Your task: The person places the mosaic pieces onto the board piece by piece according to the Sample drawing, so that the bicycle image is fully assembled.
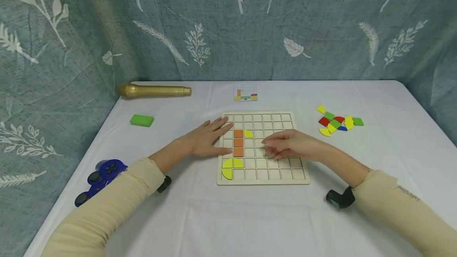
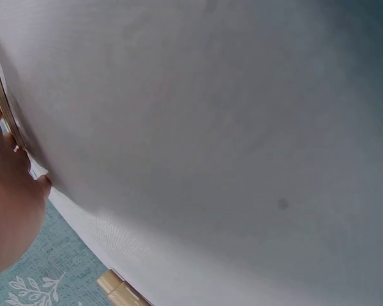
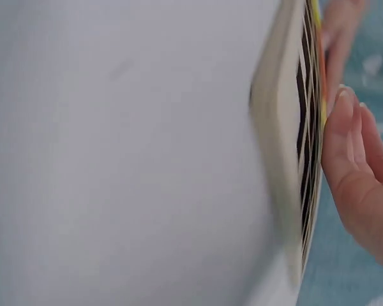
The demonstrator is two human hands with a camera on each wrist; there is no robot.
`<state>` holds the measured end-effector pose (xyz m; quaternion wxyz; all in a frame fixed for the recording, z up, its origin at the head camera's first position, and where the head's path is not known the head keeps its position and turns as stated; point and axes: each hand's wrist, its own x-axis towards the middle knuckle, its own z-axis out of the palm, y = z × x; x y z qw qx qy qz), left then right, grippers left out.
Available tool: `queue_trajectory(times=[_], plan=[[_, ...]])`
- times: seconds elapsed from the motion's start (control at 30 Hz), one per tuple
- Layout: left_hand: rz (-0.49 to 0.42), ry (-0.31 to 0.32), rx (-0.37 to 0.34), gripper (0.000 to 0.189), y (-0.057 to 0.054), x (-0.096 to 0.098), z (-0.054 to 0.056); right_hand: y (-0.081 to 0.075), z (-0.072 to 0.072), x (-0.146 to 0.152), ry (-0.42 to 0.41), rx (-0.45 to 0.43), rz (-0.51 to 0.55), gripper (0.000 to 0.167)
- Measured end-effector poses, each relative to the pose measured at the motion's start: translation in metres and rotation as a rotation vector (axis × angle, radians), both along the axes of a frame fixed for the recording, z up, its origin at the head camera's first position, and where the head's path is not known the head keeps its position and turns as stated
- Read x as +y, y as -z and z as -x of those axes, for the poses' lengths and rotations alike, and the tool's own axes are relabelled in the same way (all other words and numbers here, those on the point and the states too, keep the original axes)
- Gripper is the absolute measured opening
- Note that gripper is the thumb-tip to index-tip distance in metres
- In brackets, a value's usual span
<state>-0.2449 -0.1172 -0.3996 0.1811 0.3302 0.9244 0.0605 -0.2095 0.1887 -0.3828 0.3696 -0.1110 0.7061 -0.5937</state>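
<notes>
A pale wooden grid board (image 1: 264, 174) lies mid-table. Down its left side run three orange squares (image 1: 238, 142) in a column, with a yellow quarter-round piece (image 1: 248, 133) beside the top one. Lower down sit three more yellow quarter-rounds (image 1: 227, 173). My left hand (image 1: 205, 138) rests on the board's left edge, fingers spread and thumb near the orange column. Over the right half of the grid is my right hand (image 1: 294, 144), its fingers loosely bent. Between the right hand's thumb and fingers (image 3: 345, 127) no piece shows in the right wrist view.
Right of the board lies a loose pile of coloured pieces (image 1: 335, 124), red, green, yellow and blue. A pattern card (image 1: 245, 93) is behind the board. On the left are a gold microphone (image 1: 155, 91), a green block (image 1: 141, 120) and a blue game controller (image 1: 103, 177), partly hidden by the sleeve.
</notes>
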Motion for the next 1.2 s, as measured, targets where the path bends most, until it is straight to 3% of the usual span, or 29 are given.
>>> queue_trajectory(times=[0.23, 0.53, 0.67, 0.8, 0.93, 1.2], plan=[[-0.024, 0.009, 0.0, 0.09, -0.003, -0.001, -0.001, -0.004, 0.005, 0.052, 0.171, -0.034, 0.052, 0.051], [-0.025, 0.003, -0.009, 0.089, -0.003, -0.001, 0.0, -0.005, 0.003, 0.102, 0.27, -0.003, 0.05, 0.058], [-0.026, 0.003, -0.009, 0.089, -0.004, -0.001, 0.0, -0.007, 0.002, 0.121, 0.358, 0.013, 0.021, 0.057], [-0.024, 0.003, -0.007, 0.09, -0.004, -0.002, -0.001, -0.009, 0.002, 0.133, 0.436, 0.037, -0.088, 0.068], [-0.025, 0.007, -0.01, 0.089, -0.003, -0.001, -0.001, -0.008, 0.003, 0.139, 0.46, 0.051, -0.162, 0.076], [-0.013, -0.005, -0.012, 0.089, -0.002, 0.0, -0.001, -0.01, 0.004, 0.137, 0.43, 0.051, -0.101, 0.065]])
